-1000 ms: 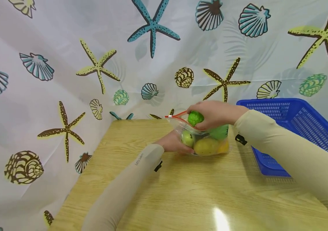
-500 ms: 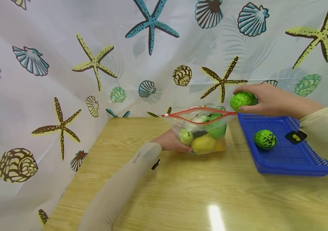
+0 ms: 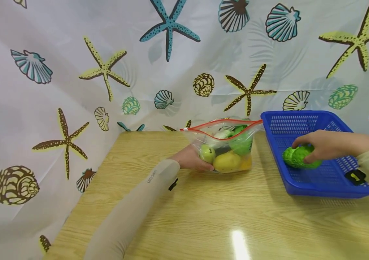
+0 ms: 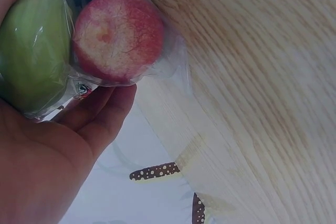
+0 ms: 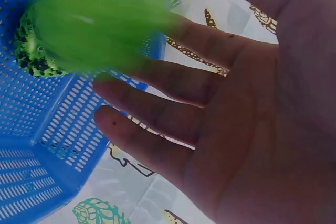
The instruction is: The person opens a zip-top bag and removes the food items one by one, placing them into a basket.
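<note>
My left hand (image 3: 192, 158) grips the lower left of a clear zip bag (image 3: 200, 138), thumb in front and fingers behind. The bag's red-edged mouth gapes. Inside are a green apple (image 3: 207, 154), a yellow mango-like fruit (image 3: 226, 161) and other produce. A red apple-like fruit (image 4: 118, 35) shows through the plastic in the left wrist view. My right hand (image 3: 329, 144) is over the blue basket, fingers spread in the right wrist view. A knobbly green fruit (image 3: 301, 157), blurred in the right wrist view, is at its fingertips. Another, black-specked green fruit (image 5: 37, 48) lies partly hidden behind it.
The blue basket (image 3: 301, 189) stands at the right of the wooden table (image 3: 187, 216), its perforated walls raised. Behind the table hangs a curtain (image 3: 178, 79) printed with starfish and shells.
My right hand has drawn the knobbly green fruit out of the zip bag, carried it right and lowered it into the blue basket. The fingers have spread off it. My left hand stays at the bag.
</note>
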Motion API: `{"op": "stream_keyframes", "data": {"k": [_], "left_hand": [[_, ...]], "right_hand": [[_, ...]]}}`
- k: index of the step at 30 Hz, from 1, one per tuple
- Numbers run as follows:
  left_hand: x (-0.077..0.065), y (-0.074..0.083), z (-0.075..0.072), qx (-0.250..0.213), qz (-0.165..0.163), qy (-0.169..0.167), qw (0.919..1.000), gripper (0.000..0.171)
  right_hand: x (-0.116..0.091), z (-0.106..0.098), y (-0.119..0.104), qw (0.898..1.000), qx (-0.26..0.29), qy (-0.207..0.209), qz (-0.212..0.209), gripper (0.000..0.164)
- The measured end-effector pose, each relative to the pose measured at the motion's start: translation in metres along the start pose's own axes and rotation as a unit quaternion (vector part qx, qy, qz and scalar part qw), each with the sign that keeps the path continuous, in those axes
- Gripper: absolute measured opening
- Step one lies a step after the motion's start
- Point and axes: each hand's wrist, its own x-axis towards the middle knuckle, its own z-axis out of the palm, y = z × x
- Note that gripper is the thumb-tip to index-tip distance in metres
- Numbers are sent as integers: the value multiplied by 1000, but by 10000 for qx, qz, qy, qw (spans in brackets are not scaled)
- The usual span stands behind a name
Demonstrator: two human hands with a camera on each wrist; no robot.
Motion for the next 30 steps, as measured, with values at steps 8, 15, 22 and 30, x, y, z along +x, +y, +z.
{"op": "stream_keyframes", "data": {"k": [8, 15, 22, 30], "left_hand": [[-2, 1, 0, 182, -50, -11, 9998, 94], [-2, 4, 0, 321, -2, 60, 9995, 97], [-2, 4, 0, 45, 38, 47, 10000, 101], [-2, 5, -1, 57, 164, -37, 9998, 98]], "right_hand": [[10, -16, -22, 9943, -218, 912, -503, 22], [34, -43, -81, 9573, -301, 2508, -1408, 16], [86, -50, -124, 9639, -459, 1840, -1868, 17], [117, -46, -132, 9878, -901, 461, -1187, 32]]}}
